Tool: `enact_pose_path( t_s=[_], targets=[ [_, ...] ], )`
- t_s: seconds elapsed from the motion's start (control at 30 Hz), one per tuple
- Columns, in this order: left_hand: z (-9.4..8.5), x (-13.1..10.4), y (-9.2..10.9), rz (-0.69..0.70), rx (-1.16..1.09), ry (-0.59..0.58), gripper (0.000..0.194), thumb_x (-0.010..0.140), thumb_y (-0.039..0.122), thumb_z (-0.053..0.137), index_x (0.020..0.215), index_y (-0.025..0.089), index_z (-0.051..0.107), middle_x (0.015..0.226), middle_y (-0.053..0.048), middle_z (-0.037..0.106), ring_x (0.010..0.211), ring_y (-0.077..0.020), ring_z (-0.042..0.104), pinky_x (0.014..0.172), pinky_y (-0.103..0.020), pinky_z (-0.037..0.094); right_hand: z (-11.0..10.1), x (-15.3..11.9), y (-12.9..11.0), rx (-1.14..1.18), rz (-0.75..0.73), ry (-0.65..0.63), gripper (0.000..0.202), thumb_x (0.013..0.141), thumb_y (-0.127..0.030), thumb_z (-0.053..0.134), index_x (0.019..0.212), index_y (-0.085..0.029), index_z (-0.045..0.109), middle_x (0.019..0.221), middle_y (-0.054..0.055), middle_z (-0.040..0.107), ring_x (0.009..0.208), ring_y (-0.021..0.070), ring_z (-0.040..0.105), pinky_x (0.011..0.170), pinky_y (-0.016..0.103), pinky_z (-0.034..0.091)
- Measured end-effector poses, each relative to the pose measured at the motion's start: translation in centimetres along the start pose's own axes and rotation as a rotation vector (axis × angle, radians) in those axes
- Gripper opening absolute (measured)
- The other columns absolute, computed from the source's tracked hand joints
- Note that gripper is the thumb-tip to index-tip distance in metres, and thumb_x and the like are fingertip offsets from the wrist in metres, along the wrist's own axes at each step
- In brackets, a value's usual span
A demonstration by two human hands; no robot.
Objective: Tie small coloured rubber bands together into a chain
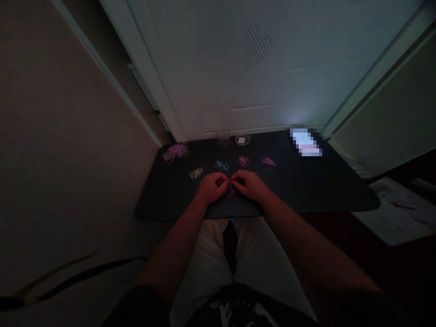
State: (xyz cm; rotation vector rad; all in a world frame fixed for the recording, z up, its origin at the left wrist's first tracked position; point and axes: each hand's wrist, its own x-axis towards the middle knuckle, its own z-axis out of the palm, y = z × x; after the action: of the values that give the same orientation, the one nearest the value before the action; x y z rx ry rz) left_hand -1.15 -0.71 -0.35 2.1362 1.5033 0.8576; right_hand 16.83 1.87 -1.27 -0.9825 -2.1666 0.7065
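My left hand (214,187) and my right hand (248,184) meet above the dark table, fingers closed in a pinch and tips nearly touching. Anything held between the fingertips is too small and dim to make out. Just beneath them lies a small reddish heap of thin pieces (232,190), partly hidden. Beyond my hands are little piles of thin, short strips: a pale yellow pile (195,173), a blue pile (221,165), a pink-red pile (243,161) and a pink-purple pile (268,161). A larger mixed pink and purple pile (175,152) sits at the far left corner.
At the table's back edge stand a clear round container (224,137) and a clear round lid (243,140) with a white square on it. A glowing, blurred-out screen (305,141) lies at the back right. A white panel with heart patterns (256,47) rises behind the table (323,190).
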Motion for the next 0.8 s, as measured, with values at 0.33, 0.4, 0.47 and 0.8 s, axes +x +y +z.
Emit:
enact_pose_path(
  t_s=[0.33, 0.4, 0.47, 0.8],
  targets=[
    [-0.09, -0.06, -0.05, 0.012, 0.002, -0.024, 0.013, 0.078, 0.026, 0.054, 0.076, 0.016, 0.062, 0.070, 0.000, 0.063, 0.064, -0.0115, 0.055, 0.060, -0.023, 0.041, 0.06, 0.17, -0.04, 0.018, -0.016, 0.020, 0.005, 0.076, -0.015, 0.055, 0.076, -0.017, 0.059, 0.072, 0.001, 0.056, 0.066, 0.0117, 0.049, 0.061, 0.023, 0.036],
    [-0.15, -0.08, -0.06, 0.023, -0.011, -0.035, 0.011, 0.077, 0.024, 0.055, 0.077, 0.016, 0.063, 0.070, 0.000, 0.063, 0.064, -0.0113, 0.055, 0.060, -0.023, 0.041, 0.08, 0.19, -0.03, 0.039, 0.000, 0.017, 0.005, 0.074, -0.014, 0.056, 0.076, -0.017, 0.059, 0.069, -0.001, 0.055, 0.063, 0.0109, 0.048, 0.058, 0.023, 0.035],
    [-0.17, -0.10, -0.09, 0.030, -0.020, -0.041, 0.010, 0.076, 0.023, 0.055, 0.076, 0.016, 0.063, 0.069, 0.000, 0.062, 0.064, -0.0112, 0.055, 0.059, -0.023, 0.041, 0.08, 0.22, 0.00, 0.063, 0.005, 0.004, 0.005, 0.074, -0.014, 0.056, 0.075, -0.017, 0.059, 0.068, -0.001, 0.054, 0.061, 0.0103, 0.047, 0.056, 0.022, 0.035],
    [-0.09, -0.05, -0.10, 0.009, 0.011, -0.037, 0.009, 0.075, 0.022, 0.056, 0.076, 0.017, 0.063, 0.069, 0.000, 0.063, 0.064, -0.0116, 0.056, 0.057, -0.022, 0.041, -0.02, 0.28, 0.15, 0.124, 0.041, -0.025, 0.007, 0.073, -0.015, 0.057, 0.077, -0.017, 0.062, 0.067, -0.002, 0.056, 0.059, 0.0093, 0.049, 0.055, 0.021, 0.036]
  ],
)
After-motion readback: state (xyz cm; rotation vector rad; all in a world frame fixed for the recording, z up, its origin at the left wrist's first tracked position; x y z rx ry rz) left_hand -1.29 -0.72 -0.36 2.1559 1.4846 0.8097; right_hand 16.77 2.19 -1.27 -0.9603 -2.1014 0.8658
